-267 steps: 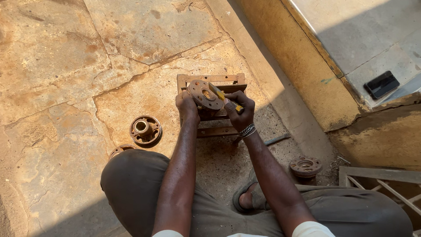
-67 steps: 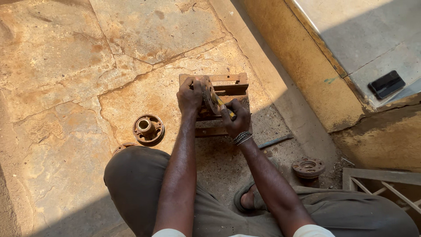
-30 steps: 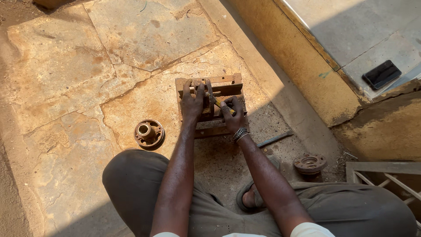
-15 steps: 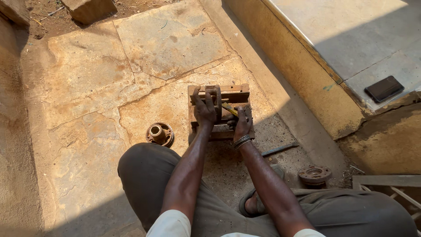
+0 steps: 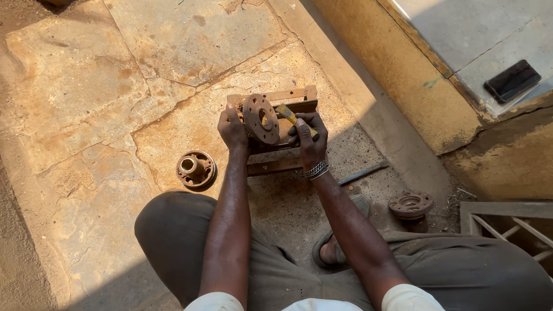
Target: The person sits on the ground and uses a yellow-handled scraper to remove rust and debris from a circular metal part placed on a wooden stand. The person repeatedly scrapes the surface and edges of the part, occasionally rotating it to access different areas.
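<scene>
A: How is the rusty flanged disc (image 5: 261, 118) being held?

B: It is gripped at its left edge by the left hand (image 5: 232, 128), the fingers curled shut around the rim. The disc is tilted so that its holed face is turned up and toward the right, seemingly so that the face can be reached.

A: And the right hand (image 5: 310, 140)?

B: A yellow-handled brush (image 5: 287, 114) is pinched between its fingers, the tip laid against the disc's right side near the centre bore.

A: Where is all this kept?

B: Just above a small metal frame (image 5: 277, 132) resting on the stone floor (image 5: 115, 86), probably used as a support under the work. A similar rusty hub (image 5: 195, 169) lies on the floor to the left, near the knee; another hub (image 5: 409, 204) sits to the right, well apart. A dark flat phone-like slab (image 5: 512, 80) is left on the far right ledge, out of the way.
</scene>
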